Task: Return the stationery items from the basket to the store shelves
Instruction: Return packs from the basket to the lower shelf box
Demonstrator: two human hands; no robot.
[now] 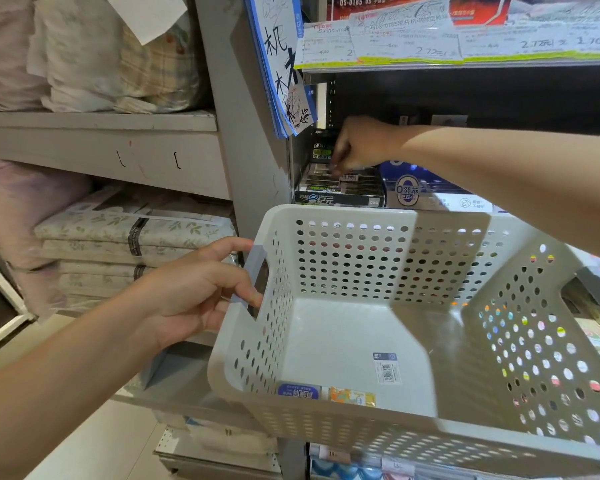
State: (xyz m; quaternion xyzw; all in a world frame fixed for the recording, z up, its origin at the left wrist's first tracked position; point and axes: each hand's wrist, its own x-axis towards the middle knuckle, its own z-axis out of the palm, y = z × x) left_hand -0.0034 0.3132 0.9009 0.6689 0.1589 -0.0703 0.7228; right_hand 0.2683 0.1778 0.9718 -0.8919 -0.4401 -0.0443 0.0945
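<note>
Our left hand [201, 289] grips the basket [361, 341] by its handle. Our right hand [357, 145] pinches a small pack [349, 177] over the black box [340, 192] on the shelf.

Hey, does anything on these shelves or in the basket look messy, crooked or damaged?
Yes, two things. The paper price labels along the upper shelf edge are wrinkled, overlapping and peeling. The handwritten blue sign on the shelf upright hangs tilted. The basket itself looks undamaged, with two small packs lying at its near wall.
</note>
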